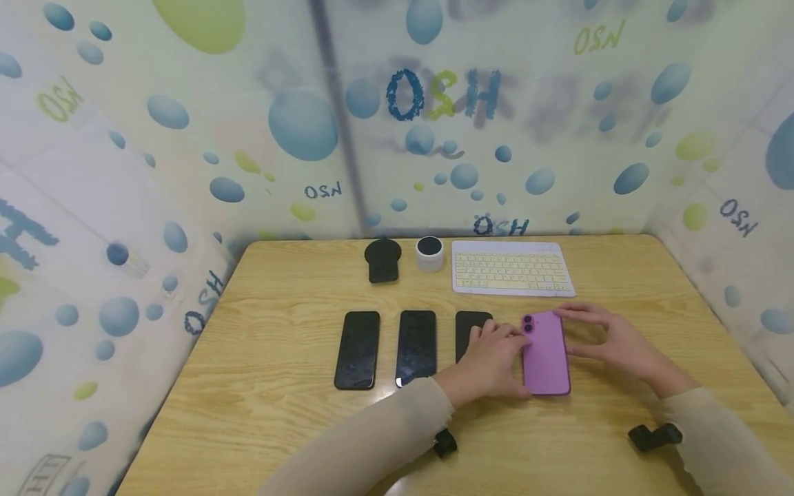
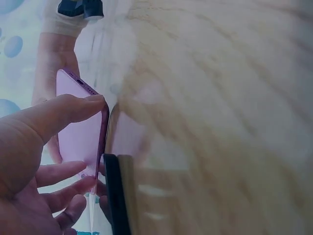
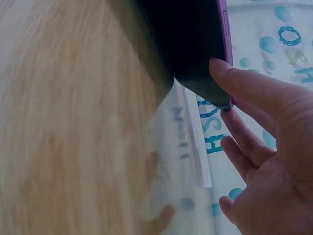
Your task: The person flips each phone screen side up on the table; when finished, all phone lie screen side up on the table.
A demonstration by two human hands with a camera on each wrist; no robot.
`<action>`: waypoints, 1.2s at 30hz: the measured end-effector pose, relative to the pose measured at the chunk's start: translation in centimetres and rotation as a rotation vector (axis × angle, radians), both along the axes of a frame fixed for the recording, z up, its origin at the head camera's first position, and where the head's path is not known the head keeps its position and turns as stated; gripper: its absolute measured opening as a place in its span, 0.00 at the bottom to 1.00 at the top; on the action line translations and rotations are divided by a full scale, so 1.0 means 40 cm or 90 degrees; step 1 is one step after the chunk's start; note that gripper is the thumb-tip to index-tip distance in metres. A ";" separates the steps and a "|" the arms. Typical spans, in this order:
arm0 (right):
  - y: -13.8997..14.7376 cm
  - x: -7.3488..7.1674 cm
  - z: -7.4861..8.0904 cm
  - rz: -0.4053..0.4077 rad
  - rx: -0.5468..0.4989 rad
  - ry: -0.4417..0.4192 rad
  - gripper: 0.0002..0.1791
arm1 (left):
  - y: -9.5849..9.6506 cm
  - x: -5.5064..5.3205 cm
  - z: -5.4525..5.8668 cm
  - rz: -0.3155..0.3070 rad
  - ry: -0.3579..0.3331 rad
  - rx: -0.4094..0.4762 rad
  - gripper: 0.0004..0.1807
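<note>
A purple phone (image 1: 547,362) with its camera side up lies at the right end of a row of phones. My left hand (image 1: 486,365) holds its left side, thumb near the bottom corner and fingers towards the camera end. At the upper right corner, my right hand (image 1: 623,344) grips the phone between thumb and fingers. The right wrist view shows its dark screen side (image 3: 190,39) from below, so that edge appears raised off the table. Partly hidden behind the left hand is a black phone (image 1: 466,334).
Two more dark phones, one (image 1: 358,350) farther left and one (image 1: 417,344) nearer, lie screen up. Behind stand a black stand-like object (image 1: 382,262), a white cylinder with a dark top (image 1: 429,255) and a white keyboard (image 1: 511,269). Patterned curtains (image 1: 422,172) surround the wooden table (image 1: 267,358).
</note>
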State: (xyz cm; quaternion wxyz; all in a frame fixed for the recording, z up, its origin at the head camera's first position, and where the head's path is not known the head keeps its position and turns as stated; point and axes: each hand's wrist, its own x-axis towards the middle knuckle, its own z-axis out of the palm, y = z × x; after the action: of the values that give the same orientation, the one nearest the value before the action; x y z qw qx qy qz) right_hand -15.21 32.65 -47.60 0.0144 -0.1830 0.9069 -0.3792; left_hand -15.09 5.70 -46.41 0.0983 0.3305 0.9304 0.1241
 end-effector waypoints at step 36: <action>-0.076 -0.009 0.024 0.004 -0.003 0.076 0.41 | -0.036 -0.014 0.048 -0.009 -0.067 0.139 0.53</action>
State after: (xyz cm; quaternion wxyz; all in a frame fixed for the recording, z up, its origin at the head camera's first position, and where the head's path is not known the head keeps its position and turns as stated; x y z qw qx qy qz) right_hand -15.58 29.61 -46.63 -0.0390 -0.2086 0.9047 -0.3696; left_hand -15.63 4.28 -44.49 0.1112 0.3391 0.9024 0.2414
